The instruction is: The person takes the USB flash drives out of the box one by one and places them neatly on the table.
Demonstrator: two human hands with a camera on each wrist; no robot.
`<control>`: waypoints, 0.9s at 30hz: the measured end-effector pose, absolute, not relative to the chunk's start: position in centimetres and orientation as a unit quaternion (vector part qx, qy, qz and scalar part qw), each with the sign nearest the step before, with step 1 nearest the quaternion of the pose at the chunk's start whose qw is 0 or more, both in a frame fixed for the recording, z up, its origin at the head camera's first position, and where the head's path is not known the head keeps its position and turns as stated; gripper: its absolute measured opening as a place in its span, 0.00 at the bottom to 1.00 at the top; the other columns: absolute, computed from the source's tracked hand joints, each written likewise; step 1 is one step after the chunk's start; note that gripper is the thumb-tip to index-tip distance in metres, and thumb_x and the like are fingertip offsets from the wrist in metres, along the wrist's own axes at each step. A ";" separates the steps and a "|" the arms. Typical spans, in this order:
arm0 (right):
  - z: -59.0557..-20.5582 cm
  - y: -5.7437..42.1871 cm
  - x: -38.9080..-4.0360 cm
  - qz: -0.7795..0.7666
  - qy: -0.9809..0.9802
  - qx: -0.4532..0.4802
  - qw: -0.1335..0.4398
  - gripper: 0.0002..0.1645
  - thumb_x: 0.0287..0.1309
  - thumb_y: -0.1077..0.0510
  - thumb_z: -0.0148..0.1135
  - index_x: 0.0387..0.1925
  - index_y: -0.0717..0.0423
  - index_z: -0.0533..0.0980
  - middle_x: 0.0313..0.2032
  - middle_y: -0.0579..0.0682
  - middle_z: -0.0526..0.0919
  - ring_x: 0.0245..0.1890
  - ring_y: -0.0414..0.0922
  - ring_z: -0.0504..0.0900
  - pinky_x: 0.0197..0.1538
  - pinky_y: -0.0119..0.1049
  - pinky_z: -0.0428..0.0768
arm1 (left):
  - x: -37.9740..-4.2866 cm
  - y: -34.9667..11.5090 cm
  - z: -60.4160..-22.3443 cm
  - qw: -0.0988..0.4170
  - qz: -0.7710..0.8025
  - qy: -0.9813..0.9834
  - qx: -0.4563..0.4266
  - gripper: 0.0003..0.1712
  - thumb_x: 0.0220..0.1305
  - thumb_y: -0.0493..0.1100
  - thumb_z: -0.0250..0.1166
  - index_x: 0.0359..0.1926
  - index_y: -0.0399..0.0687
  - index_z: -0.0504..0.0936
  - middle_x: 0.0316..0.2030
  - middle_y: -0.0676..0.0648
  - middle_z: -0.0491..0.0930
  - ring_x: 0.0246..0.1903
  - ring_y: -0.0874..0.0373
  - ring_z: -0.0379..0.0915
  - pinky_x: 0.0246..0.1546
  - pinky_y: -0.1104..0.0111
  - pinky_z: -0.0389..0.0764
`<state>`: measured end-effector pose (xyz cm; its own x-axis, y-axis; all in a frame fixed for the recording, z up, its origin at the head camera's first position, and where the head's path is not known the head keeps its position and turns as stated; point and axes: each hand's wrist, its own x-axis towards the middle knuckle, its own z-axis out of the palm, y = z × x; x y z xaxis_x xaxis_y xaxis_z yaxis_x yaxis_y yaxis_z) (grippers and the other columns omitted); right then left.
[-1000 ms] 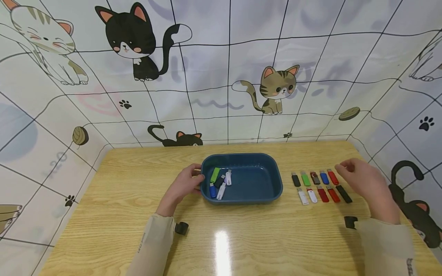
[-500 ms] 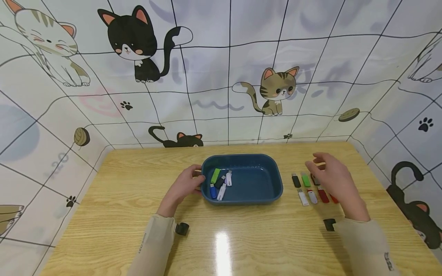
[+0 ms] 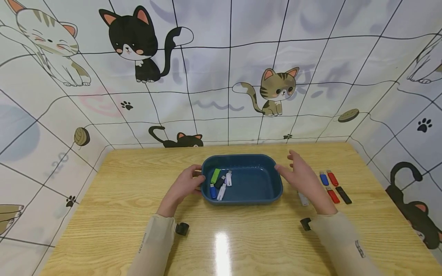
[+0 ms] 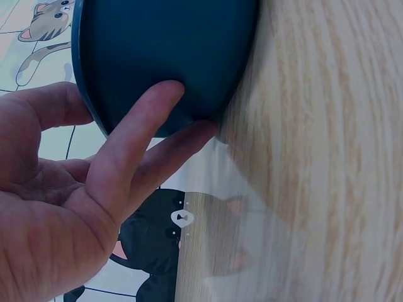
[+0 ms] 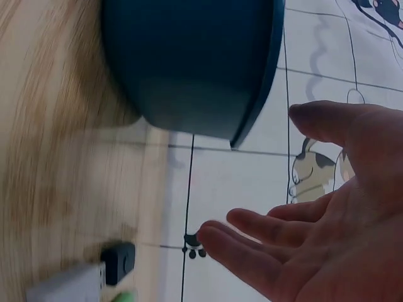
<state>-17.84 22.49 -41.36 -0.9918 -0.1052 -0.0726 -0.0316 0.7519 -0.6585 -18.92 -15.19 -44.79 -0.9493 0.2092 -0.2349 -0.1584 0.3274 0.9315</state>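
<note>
My left hand [image 3: 182, 186] holds the left end of a dark blue plastic tray [image 3: 253, 182]. In the left wrist view its thumb passes behind the rim while the other fingers lie against the tray's outer wall [image 4: 164, 44]. Inside the tray, on the left, lie several USB sticks, among them a green USB stick [image 3: 215, 175] and a blue USB stick [image 3: 213, 191]. Beside the tray's right end is my right hand [image 3: 304, 182], fingers spread and holding nothing. The right wrist view shows a gap between those fingers and the tray. This hand hides some USB sticks on the table.
Right of the hand lie another blue USB stick [image 3: 324, 179], two red ones and a long black USB stick [image 3: 343, 194]. A white USB stick [image 3: 303, 198] shows partly below the hand. A cat-print cloth [image 3: 210, 96] surrounds the wooden table [image 3: 138, 168] at the back and sides.
My right hand has moved left from the far side of the USB sticks to the tray's right end, its fingers opening out. The left hand and the tray have stayed put.
</note>
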 end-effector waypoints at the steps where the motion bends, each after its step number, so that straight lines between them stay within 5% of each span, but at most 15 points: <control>1: -41.4 22.1 -17.9 -0.347 0.935 -0.035 0.057 0.56 0.74 0.37 0.55 0.80 0.70 0.42 0.75 0.72 0.59 0.70 0.71 0.65 0.63 0.68 0.73 | -18.9 -15.2 -44.8 0.158 0.579 0.799 0.016 0.25 0.74 0.37 0.56 0.69 0.36 0.70 0.61 0.31 0.77 0.42 0.44 0.86 0.40 0.52 0.89; 12: -41.6 19.7 -18.8 -0.303 0.947 -0.027 0.101 0.48 0.76 0.42 0.53 0.75 0.76 0.52 0.65 0.76 0.72 0.61 0.69 0.76 0.58 0.63 0.78 | -18.9 -15.3 -45.0 0.161 0.580 0.799 0.014 0.25 0.74 0.38 0.56 0.69 0.36 0.70 0.61 0.31 0.77 0.42 0.44 0.86 0.40 0.51 0.89; 27: -43.7 20.0 -19.2 -0.374 0.921 -0.046 0.103 0.34 0.83 0.51 0.39 0.75 0.74 0.53 0.67 0.77 0.67 0.66 0.71 0.70 0.62 0.64 0.74 | -19.1 -15.2 -44.7 0.166 0.576 0.801 0.014 0.26 0.75 0.38 0.57 0.70 0.36 0.69 0.62 0.32 0.76 0.44 0.44 0.85 0.41 0.52 0.89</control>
<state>-19.17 20.01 -43.70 -0.9745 -0.1614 -0.1558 -0.0072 0.7168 -0.6972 -19.07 -15.24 -44.67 -0.9446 0.2130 -0.2496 -0.1688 0.3369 0.9263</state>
